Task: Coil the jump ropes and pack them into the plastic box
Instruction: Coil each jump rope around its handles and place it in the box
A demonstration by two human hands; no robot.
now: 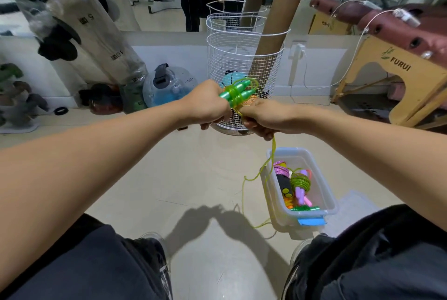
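Left hand (pixel 208 104) grips the pair of translucent green plastic jump-rope handles (pixel 235 93), held side by side with their tapered ends pointing up and away; several turns of thin yellow-green plastic cord (pixel 272 152) are already wrapped around them. Right hand (pixel 262 118), just beside the left and nearly touching it, is curled round the cord close under the handles, fingers closed on it. From below the right hand the free cord hangs down to the floor and trails beside the clear rectangular plastic box (pixel 324 188), which sits below and slightly right of the right hand, near the person's right knee.

Handling, judged: cord is light, limp but springy, with a glossy, likely slippery surface; wraps will tend to loosen unless kept under tension. Handles are rigid and light, the sensible grip point. Best hold: handles clamped in one hand, the other pinching the cord close to the bundle and feeding it round. Loose tail may snag on the box rim or a shoe.

Box already holds coiled ropes: a green coil (pixel 300 181), a pink-purple one (pixel 280 166), other bright handles.

Legible writing: "FURUI" on the tan wooden frame (pixel 399 65) far right of the right hand; the same word repeats, small, on a panel behind. Markings on the clear tall bags left of the left hand are too blurred to read with confidence
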